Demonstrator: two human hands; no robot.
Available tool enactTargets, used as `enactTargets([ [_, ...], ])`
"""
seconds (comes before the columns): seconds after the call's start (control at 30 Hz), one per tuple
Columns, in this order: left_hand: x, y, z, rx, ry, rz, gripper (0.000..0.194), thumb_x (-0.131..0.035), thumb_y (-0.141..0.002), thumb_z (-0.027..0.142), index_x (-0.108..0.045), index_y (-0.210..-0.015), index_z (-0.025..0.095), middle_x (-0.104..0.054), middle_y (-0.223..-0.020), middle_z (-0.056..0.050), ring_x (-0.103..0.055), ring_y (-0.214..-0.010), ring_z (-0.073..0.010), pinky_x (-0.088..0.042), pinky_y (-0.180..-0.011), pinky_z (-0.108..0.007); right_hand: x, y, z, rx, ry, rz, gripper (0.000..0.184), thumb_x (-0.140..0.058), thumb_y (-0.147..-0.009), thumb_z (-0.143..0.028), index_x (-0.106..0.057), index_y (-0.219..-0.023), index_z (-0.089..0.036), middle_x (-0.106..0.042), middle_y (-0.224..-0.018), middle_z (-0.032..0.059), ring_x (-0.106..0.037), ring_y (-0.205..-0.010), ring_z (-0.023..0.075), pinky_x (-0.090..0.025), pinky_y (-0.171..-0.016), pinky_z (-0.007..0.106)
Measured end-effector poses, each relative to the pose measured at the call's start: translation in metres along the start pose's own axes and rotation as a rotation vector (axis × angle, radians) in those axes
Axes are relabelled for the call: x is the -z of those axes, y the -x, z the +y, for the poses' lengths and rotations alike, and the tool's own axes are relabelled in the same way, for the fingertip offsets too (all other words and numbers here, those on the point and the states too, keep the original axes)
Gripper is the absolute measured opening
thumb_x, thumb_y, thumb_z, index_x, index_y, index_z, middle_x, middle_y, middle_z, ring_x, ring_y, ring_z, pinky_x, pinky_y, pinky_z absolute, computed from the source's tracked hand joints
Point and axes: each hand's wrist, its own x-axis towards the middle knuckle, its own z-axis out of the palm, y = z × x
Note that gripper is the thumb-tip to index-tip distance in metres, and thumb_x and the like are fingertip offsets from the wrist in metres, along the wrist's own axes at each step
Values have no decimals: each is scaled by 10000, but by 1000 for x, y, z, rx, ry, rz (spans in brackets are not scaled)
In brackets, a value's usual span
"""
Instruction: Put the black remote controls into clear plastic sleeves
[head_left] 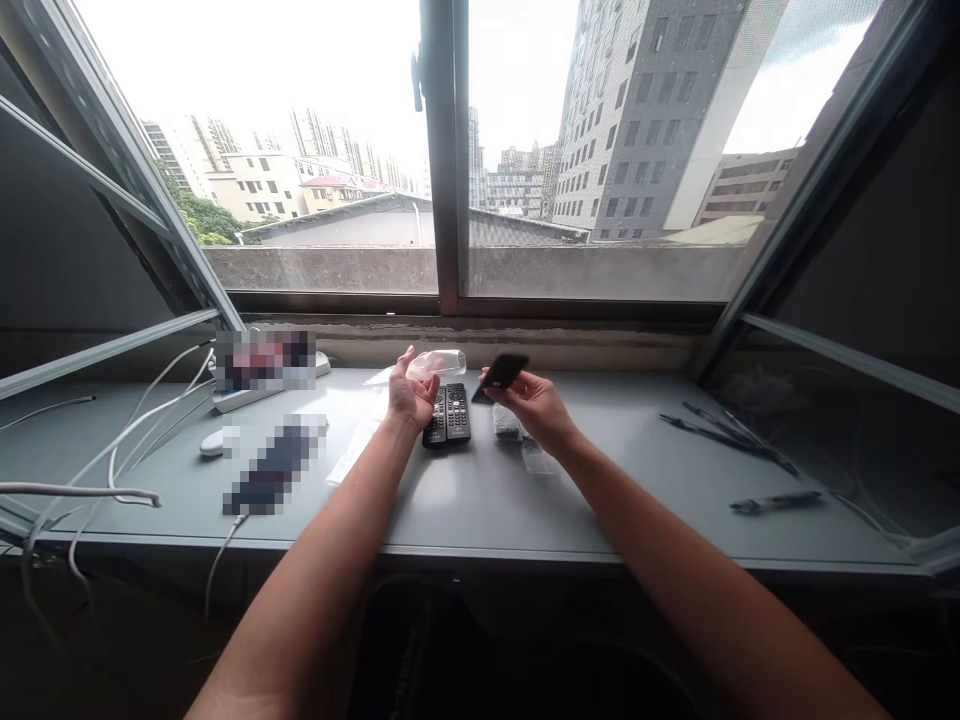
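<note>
Right of the remotes (457,412), my right grip (512,378) pinches a dark object (506,371); left of them, my left grip (413,392) is raised, half-curled, palm up.

A wide window fills the view from ten to two o'clock, split near twelve by a dark upright frame (444,160) with a handle (417,80) on its left side, and bright daylight comes through it from a pale sky over pale low buildings (259,187) at eleven and a tall grey tower (637,120) at one. Below the sill, a pale grey tabletop (615,480) spans the middle, catching a soft sheen toward its centre, while metal shelf uprights lean in at ten (161,190) and two o'clock (817,170), with dark panels (67,220) beyond them. Toward six, under the table's front edge, everything falls into deep shadow.
</note>
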Motion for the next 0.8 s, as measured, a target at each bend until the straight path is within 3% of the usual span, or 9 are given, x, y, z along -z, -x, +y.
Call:
enactTargets([
  [0.07,0,1,0,-10,2,3,309,-768,-987,367,-659,-1213,186,-773,-1079,-112,-778,-789,-149,-633,-599,-166,-1,1,1,-118,-76,4,417,-902,-845,-560,-779,-1066,-228,-799,-1024,57,-775,-1007,266,-620,-998,467],
  [0.13,-1,1,0,-23,-2,6,302,-773,-983,357,-659,-1212,196,-775,-1079,-108,-783,-796,-154,-631,-597,-165,-2,2,2,-226,-140,-5,423,-850,-884,-601,-728,-1044,-230,-760,-940,40,-765,-803,226,-670,-753,403],
  [0.2,0,1,0,-32,-6,9,306,-777,-979,359,-662,-1217,205,-777,-1081,-105,-785,-799,-158,-628,-591,-165,-2,3,1,-296,-138,-22,412,-821,-912,-593,-712,-1083,-234,-731,-898,33,-723,-668,195,-629,-550,333],
  [0.27,0,1,0,-32,-8,10,332,-783,-972,370,-663,-1235,207,-779,-1077,-99,-780,-781,-151,-625,-589,-166,-1,4,0,-308,-87,-43,421,-808,-930,-561,-728,-1178,-230,-725,-877,34,-694,-607,174,-568,-454,279],
  [0.43,0,-1,-2,-48,-35,-8,355,-816,-936,368,-676,-1214,198,-779,-1061,-84,-751,-725,-126,-601,-570,-167,1,6,-4,-343,-20,-147,479,-803,-935,-531,-774,-1278,-198,-774,-874,65,-651,-538,147,-482,-397,239],
  [0.57,-2,-2,-8,-109,-153,-99,373,-864,-886,385,-700,-1151,179,-782,-1121,-123,-776,-842,-187,-626,-628,-232,-1,7,-6,-358,-19,-196,476,-808,-935,-490,-773,-1295,-179,-792,-863,75,-627,-526,136,-434,-395,228],
  [0.8,-9,10,-17,-107,-314,-278,465,-891,-871,453,-750,-1218,176,-796,-1154,-153,-782,-899,-216,-581,-630,-235,-2,5,-4,-336,-18,-84,492,-802,-947,-441,-694,-1350,-181,-785,-839,57,-609,-502,134,-414,-373,227],
])
